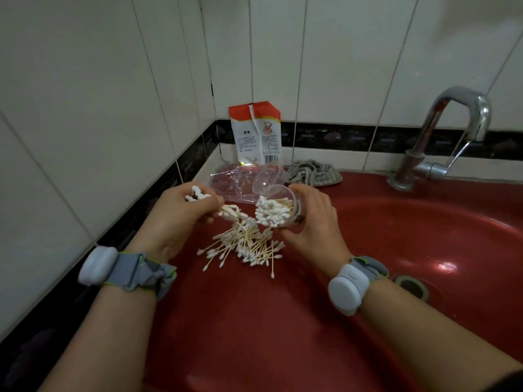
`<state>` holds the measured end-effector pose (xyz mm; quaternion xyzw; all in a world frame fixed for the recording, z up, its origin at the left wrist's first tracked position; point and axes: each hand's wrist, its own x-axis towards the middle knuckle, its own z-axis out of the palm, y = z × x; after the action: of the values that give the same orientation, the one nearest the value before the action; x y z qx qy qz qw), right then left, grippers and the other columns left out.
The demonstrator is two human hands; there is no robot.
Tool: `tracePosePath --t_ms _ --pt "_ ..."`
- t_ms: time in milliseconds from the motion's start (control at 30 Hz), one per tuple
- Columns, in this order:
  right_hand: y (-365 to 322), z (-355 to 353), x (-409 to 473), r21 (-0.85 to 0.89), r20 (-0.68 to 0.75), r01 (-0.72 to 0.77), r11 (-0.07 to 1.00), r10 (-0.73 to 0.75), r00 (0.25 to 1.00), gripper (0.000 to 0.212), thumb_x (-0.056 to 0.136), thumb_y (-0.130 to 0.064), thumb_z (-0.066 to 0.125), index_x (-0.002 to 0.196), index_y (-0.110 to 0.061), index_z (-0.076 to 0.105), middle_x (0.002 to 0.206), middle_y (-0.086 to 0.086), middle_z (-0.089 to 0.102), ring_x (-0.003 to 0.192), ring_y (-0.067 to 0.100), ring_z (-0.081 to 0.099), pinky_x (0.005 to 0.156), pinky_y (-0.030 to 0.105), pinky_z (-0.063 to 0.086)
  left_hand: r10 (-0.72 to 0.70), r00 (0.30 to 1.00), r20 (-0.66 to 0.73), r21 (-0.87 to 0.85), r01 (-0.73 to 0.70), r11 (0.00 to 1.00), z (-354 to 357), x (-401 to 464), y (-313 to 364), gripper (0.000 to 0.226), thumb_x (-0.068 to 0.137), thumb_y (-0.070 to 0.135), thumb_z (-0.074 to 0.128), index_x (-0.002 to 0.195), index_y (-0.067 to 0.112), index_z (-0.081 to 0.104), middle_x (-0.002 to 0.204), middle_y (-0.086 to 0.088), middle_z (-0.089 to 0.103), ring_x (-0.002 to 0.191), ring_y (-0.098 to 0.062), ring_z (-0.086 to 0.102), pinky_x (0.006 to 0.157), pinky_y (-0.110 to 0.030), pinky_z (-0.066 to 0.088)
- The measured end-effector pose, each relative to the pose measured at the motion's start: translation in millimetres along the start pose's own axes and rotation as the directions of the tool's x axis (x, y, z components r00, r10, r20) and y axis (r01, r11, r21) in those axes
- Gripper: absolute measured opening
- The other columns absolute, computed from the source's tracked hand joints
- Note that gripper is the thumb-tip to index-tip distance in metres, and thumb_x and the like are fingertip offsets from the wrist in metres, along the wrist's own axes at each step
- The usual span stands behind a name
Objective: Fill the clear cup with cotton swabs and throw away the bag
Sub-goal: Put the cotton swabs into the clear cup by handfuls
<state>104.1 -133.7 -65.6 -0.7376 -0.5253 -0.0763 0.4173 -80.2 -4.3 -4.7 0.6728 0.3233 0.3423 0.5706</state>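
Note:
My right hand (314,219) holds the clear cup (285,206) tilted on its side, mouth toward the left, packed with cotton swabs whose white tips show. My left hand (181,213) grips a small bunch of swabs (226,210), their tips close to the cup's mouth. A loose pile of wooden-stick cotton swabs (246,247) lies on the red sink ledge below both hands. The empty clear plastic bag (232,182) lies crumpled behind my hands, near the wall. A clear lid (267,176) rests by the bag.
A red-and-white packet (256,132) leans on the tiled wall in the corner. A grey cloth (314,172) lies on the sink rim. The chrome tap (441,142) stands at the right, the red basin and its drain (411,285) below it.

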Motion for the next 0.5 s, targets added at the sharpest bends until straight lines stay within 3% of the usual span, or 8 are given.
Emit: tracePosePath --t_ms 100,200,367,500 --pt "0 1 0 -0.004 -0.012 0.006 1.0 -0.006 1.0 0.071 0.066 -0.026 0.078 0.129 -0.025 0.044 0.128 -0.008 0.048 0.118 0.014 0.037 0.095 0.031 0.029 -0.053 0.998 0.027 -0.158 0.057 0.986 0 -1 1 0.008 0.082 -0.003 0.061 0.075 0.002 0.058 0.067 -0.008 0.055 0.051 -0.006 0.054 0.047 -0.013 0.043" --pt "0 1 0 -0.007 -0.012 0.013 1.0 -0.013 1.0 0.07 0.066 -0.025 0.078 0.128 -0.024 0.045 0.127 -0.008 0.048 0.118 0.015 0.038 0.094 0.03 0.028 -0.109 0.993 0.04 -0.187 0.115 0.976 2 -1 -3 0.011 0.083 -0.004 0.059 0.074 0.003 0.058 0.072 -0.009 0.055 0.05 -0.005 0.054 0.045 -0.013 0.043" --pt "1 0 -1 -0.015 -0.014 0.027 1.0 -0.027 1.0 0.071 0.066 -0.026 0.078 0.128 -0.025 0.044 0.127 -0.007 0.048 0.119 0.014 0.037 0.095 0.03 0.028 -0.16 0.987 0.015 -0.321 0.156 0.934 4 0 -8 0.014 0.086 -0.002 0.055 0.075 0.004 0.06 0.063 -0.003 0.056 0.05 -0.004 0.054 0.046 -0.011 0.044" --pt "1 1 -1 -0.016 -0.012 0.027 1.0 -0.027 1.0 0.071 0.066 -0.024 0.077 0.129 -0.025 0.044 0.126 -0.007 0.048 0.119 0.015 0.037 0.094 0.029 0.026 -0.052 0.997 -0.057 0.086 0.057 0.995 9 -1 -15 0.006 0.08 -0.003 0.065 0.074 -0.004 0.062 0.053 -0.007 0.058 0.041 -0.006 0.052 0.044 -0.013 0.044"
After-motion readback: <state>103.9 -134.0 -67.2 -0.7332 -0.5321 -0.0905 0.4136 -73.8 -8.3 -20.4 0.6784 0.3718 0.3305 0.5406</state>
